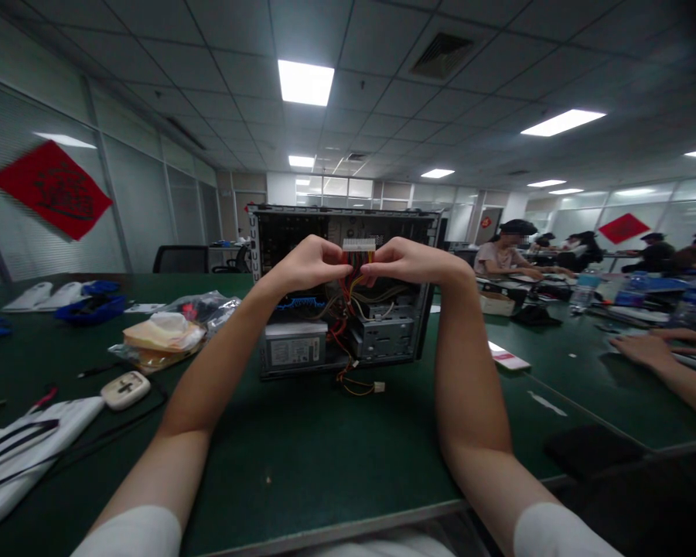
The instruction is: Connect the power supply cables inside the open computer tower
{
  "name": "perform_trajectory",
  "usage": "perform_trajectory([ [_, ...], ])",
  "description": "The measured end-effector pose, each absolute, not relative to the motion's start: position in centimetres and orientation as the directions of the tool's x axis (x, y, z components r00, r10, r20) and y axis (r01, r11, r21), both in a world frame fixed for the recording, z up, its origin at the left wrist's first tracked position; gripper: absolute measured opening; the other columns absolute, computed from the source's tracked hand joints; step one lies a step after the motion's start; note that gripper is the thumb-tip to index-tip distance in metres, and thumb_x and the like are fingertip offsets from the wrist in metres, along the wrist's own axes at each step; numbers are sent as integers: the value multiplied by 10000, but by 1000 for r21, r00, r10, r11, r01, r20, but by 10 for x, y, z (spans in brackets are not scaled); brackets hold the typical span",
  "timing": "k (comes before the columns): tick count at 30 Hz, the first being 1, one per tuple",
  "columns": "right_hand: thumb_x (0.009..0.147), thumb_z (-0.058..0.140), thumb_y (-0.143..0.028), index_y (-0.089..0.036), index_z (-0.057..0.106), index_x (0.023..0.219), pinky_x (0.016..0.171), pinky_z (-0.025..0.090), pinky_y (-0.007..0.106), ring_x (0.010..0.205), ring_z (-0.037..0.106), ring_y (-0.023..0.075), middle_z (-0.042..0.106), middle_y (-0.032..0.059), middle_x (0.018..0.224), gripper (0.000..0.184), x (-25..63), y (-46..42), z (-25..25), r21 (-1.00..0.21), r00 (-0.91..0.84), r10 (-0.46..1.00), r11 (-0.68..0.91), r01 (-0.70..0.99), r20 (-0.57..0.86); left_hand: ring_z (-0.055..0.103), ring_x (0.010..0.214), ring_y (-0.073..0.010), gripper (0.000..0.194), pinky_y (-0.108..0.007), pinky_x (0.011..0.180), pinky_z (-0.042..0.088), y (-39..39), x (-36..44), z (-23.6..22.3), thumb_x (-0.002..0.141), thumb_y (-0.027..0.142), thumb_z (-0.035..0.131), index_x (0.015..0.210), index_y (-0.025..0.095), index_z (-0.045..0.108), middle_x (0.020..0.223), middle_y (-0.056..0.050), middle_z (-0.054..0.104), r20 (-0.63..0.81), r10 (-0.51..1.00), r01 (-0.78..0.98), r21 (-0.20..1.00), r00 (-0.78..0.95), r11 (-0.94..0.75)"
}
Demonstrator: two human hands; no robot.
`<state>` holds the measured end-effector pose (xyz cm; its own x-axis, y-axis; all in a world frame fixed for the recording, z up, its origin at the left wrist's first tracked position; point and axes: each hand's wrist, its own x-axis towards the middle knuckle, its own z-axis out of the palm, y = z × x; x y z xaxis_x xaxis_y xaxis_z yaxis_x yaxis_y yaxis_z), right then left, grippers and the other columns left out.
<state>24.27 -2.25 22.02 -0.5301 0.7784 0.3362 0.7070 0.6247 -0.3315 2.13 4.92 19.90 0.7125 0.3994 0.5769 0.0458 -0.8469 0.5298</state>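
Note:
An open computer case (428,309) stands on the green table, its inside facing me. In front of its upper part, a wide white power connector (359,244) is held up with its bundle of coloured wires (356,267) hanging below. My left hand (308,264) pinches the bundle from the left, just under the connector. From the right, my right hand (409,261) pinches the same wires. Lower in the case sit a power supply (295,348) with a label and a metal drive cage (387,337). A small white plug (379,387) on thin wires lies on the table.
Bagged parts (165,333), a white power strip (126,390) and a white board-like item (29,449) lie to the left, near blue items (90,303). A pink-and-white box (507,357) lies on the right. Another person's hands (643,346) rest at the right edge.

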Motion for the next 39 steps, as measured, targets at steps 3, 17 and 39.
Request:
perform_trajectory([
  [3,891,609,-590,-155,800,837,703,472,293,781,665,199,763,85,837,477,244,-23,220,-336,-542,768,639,693,342,612,616,-125,165,-208,540,421,48,22,199,752,256,728,768,94,759,724,-55,733,583,419,32,558,696,-829],
  [17,844,617,-607,-127,769,763,614,413,280,671,607,177,706,60,706,510,242,-23,219,-342,-422,766,610,715,486,598,605,-137,220,-208,508,382,42,27,194,799,302,690,705,107,732,660,-42,697,733,346,160,314,585,-936],
  [39,882,607,-637,-144,786,822,698,470,276,758,661,187,764,81,820,529,242,-14,217,-362,-516,737,669,649,437,617,642,-125,258,-223,605,458,51,17,203,777,365,756,812,110,754,724,-28,719,585,417,32,554,696,-832],
])
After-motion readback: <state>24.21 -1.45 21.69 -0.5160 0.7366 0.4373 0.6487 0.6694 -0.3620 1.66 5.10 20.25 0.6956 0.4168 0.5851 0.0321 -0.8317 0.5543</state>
